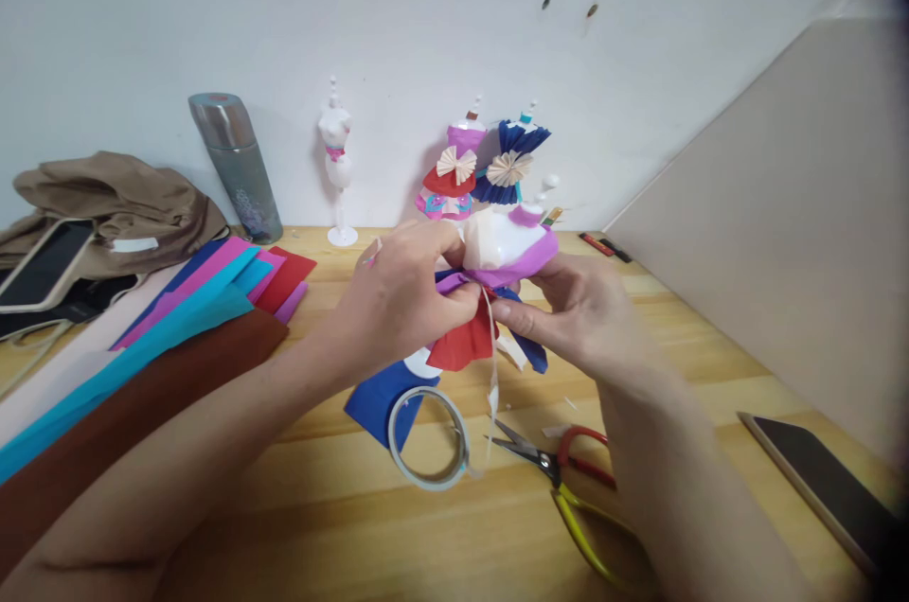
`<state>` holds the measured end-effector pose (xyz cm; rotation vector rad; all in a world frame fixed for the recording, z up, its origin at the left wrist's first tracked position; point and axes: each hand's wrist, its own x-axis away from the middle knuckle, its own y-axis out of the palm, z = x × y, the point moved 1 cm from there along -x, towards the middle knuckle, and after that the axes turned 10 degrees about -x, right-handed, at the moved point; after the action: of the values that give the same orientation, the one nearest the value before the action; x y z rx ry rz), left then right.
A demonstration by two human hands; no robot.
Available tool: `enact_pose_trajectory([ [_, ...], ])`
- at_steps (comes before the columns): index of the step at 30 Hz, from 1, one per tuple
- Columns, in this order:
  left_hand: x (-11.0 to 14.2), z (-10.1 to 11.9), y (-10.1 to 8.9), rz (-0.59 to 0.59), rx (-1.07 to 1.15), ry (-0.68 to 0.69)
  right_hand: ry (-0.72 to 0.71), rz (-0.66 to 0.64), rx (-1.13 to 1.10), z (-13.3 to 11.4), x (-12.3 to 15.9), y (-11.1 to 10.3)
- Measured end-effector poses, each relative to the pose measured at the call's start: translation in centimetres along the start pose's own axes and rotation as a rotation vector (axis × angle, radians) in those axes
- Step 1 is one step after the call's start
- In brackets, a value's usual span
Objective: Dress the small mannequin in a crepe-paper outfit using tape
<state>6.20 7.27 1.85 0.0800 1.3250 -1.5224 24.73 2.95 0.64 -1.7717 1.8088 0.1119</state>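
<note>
A small white dress form (497, 238) is tilted in front of me, wrapped in crepe paper with a purple bodice (524, 267) and a red and blue skirt (465, 342). My left hand (412, 294) is closed on it at the waist, thumb and fingers pinching the paper. From the other side, my right hand (579, 309) grips it, thumb pressed on the skirt; some fingertips are hidden behind. A thin tape strip (493, 384) hangs from the waist towards a tape roll (393, 451). Scissors (545, 462) lie partly spread beneath my right forearm.
Decorated dress forms (465, 143) and a plain white one (342, 167) stand by the wall. At left are coloured paper sheets (205, 337), a metal flask (238, 167), brown cloth (128, 195) and a phone (46, 266). A dark flat device (816, 484) lies at right.
</note>
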Motion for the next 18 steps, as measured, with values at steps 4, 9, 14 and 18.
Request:
enact_pose_trajectory([
  [4,0.0,-0.2,0.0,-0.005,0.013,-0.010,0.038,-0.072,-0.027,-0.1,0.0,-0.2],
  [9,0.0,-0.4,0.0,0.009,0.054,0.022,0.007,-0.044,0.066,-0.4,0.2,-0.1],
  [14,0.0,-0.3,0.1,0.025,0.044,0.002,-0.134,-0.018,0.276,-1.0,0.3,0.1],
  [18,0.1,-0.2,0.2,0.063,0.011,0.011,-0.172,-0.061,0.330,-1.2,0.3,-0.2],
])
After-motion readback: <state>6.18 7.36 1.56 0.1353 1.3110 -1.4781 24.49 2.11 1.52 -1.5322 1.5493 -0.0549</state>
